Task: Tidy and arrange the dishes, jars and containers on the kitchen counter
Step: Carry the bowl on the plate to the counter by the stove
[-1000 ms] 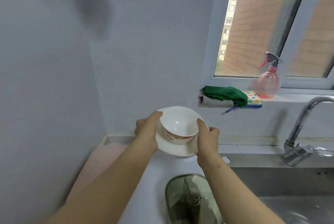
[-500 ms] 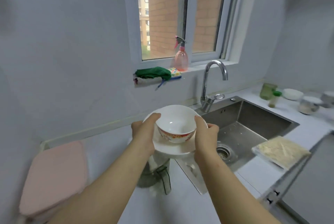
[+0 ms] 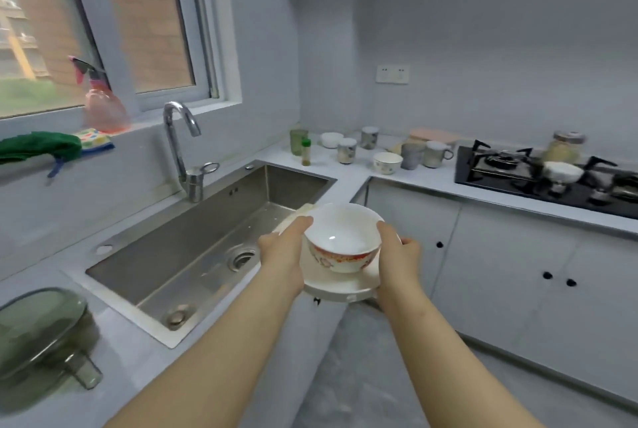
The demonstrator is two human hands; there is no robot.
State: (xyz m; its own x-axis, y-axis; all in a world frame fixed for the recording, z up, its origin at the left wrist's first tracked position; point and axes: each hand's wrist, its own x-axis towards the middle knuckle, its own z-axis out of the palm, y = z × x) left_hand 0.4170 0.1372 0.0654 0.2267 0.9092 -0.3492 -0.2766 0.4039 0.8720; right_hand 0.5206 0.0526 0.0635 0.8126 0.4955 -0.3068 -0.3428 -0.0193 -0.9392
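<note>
The left hand (image 3: 281, 255) and right hand (image 3: 397, 256) each grip the white plate (image 3: 340, 286) by its edge, thumbs pressing the red-patterned bowl (image 3: 340, 237) that stands on it. Plate and bowl are held in the air just right of the sink (image 3: 238, 206); cups (image 3: 436, 153) stand on the tabletop (image 3: 348, 180) beyond the sink.

I see a small home kitchen. A steel sink (image 3: 193, 237) with a curved tap (image 3: 179, 137) sits under the window (image 3: 103, 23). A black gas hob (image 3: 500, 182) is built into the white counter (image 3: 347, 173). Mugs (image 3: 436, 153) and bowls (image 3: 387, 162) stand in the corner, above plain cupboard doors (image 3: 511, 272).
</note>
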